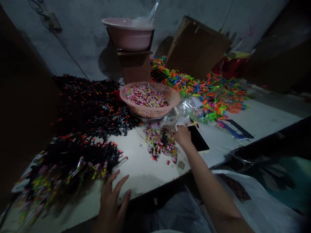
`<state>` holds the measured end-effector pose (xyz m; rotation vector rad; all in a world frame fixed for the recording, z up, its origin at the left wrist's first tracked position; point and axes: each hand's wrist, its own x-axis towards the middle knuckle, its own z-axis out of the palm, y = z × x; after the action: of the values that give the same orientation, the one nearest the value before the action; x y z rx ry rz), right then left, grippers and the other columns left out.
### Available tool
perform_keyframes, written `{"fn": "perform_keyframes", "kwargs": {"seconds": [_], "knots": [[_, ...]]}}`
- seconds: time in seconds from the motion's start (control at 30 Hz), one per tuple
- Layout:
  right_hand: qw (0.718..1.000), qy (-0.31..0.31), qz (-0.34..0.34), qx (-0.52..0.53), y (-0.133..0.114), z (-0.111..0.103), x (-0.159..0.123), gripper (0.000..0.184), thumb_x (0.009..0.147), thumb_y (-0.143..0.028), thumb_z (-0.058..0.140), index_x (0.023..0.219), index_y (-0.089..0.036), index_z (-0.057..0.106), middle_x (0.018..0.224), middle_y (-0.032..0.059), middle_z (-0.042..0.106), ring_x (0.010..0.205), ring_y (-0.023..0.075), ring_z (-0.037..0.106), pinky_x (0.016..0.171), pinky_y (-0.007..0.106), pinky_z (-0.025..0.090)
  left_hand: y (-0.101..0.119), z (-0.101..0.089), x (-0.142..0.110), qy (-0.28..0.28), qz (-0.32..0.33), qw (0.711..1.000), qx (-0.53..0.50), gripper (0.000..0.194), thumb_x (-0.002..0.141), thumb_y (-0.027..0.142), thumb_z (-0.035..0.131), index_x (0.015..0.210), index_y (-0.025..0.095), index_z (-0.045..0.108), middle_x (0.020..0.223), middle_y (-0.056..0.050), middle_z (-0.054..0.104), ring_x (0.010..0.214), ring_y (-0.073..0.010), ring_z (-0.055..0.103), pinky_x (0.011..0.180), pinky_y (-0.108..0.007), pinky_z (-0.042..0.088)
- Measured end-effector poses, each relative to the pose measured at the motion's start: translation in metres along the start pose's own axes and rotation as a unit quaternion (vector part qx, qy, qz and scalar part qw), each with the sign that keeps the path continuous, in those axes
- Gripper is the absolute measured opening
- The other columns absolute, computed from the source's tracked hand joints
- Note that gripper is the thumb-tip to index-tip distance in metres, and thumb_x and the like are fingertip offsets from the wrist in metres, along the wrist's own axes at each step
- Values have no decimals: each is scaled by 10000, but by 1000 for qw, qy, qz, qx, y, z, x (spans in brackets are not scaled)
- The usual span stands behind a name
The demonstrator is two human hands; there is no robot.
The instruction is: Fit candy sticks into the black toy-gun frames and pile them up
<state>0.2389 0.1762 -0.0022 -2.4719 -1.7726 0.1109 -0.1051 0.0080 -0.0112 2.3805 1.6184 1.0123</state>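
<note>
My left hand (113, 199) hovers over the table's front edge, fingers spread and holding nothing. Beside it lies a heap of black plastic pieces (80, 152) with orange tips, some with colourful wrapped pieces on their ends. My right hand (182, 136) reaches to the right side of a small pile of colourful wrapped pieces (157, 142), next to a dark-screened tablet (198, 139). Its fingers are curled in; what they hold, if anything, is too small to make out. Behind the pile, a pink perforated basket (150, 111) holds many small wrapped pieces.
A larger black heap (89, 103) fills the back left. Bright plastic pieces (206, 92) spread across the back right near clear plastic bags (187, 108). A pink basin (131, 37) stands on a cardboard box (136, 66). A blue-and-black flat item (235, 129) lies right.
</note>
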Motion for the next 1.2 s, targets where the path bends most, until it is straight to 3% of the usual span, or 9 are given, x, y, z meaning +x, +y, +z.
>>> {"fn": "perform_keyframes", "kwargs": {"seconds": [0.1,0.17,0.3,0.53,0.73,0.9,1.07,1.13,1.2], "knots": [[992,79,95,5,34,-6,-4,607,889,-400,471,1370,-62,322,1358,271,380,1230,399,384,932,520,340,0,3,0,-2,-2,1000,-10,371,845,242,524,1212,299,521,1363,-95,432,1232,-271,447,998,-472,388],[984,101,141,33,55,-6,-4,696,827,-477,556,1348,-67,344,1320,261,427,1197,401,420,923,519,347,1,6,1,-11,-6,1000,-12,358,844,255,528,1200,297,534,1358,-96,439,1233,-272,450,1011,-483,377],[985,85,132,74,76,0,-1,729,750,-512,647,1307,-120,388,1230,199,533,1117,340,518,889,421,394,6,14,11,-29,7,1000,-9,344,844,278,532,1187,271,558,1344,-108,448,1231,-280,452,1023,-498,363],[983,99,131,80,77,6,-3,758,675,-517,712,1214,-67,427,1120,213,588,1056,331,557,839,351,412,7,39,76,-50,3,999,-19,326,843,308,519,1152,234,591,1293,-103,498,1190,-257,478,995,-446,406],[983,131,113,55,75,2,-7,681,676,-513,703,1115,-46,475,986,205,640,960,327,603,787,341,411,-7,84,169,-99,-30,995,3,342,839,257,475,1137,143,598,1201,-138,568,1170,-262,493,1039,-443,356],[984,122,118,60,75,1,-7,712,691,-524,685,1158,-38,456,990,207,640,960,326,602,799,346,393,-11,124,236,-142,-28,990,4,363,789,152,475,1124,132,616,1160,-134,617,1125,-257,541,1025,-403,379],[985,129,87,75,72,-2,-10,666,754,-478,650,1236,-74,430,1136,210,590,1078,327,528,887,380,352,-11,155,267,-211,-3,977,-9,415,690,102,551,1086,178,650,1194,-91,624,1145,-230,539,1028,-340,382],[983,152,59,80,64,-5,-12,584,811,-439,597,1264,-111,430,1249,199,530,1149,323,470,924,398,332,-12,163,273,-238,0,971,-11,387,664,132,594,1039,190,670,1174,-89,637,1153,-243,528,1035,-351,372],[988,124,21,93,52,-10,-12,465,866,-387,525,1255,-141,463,1272,176,522,1160,307,462,928,388,339,-13,169,279,-262,-3,965,-12,343,651,165,624,988,191,684,1129,-96,657,1146,-260,523,1038,-377,361]]}}
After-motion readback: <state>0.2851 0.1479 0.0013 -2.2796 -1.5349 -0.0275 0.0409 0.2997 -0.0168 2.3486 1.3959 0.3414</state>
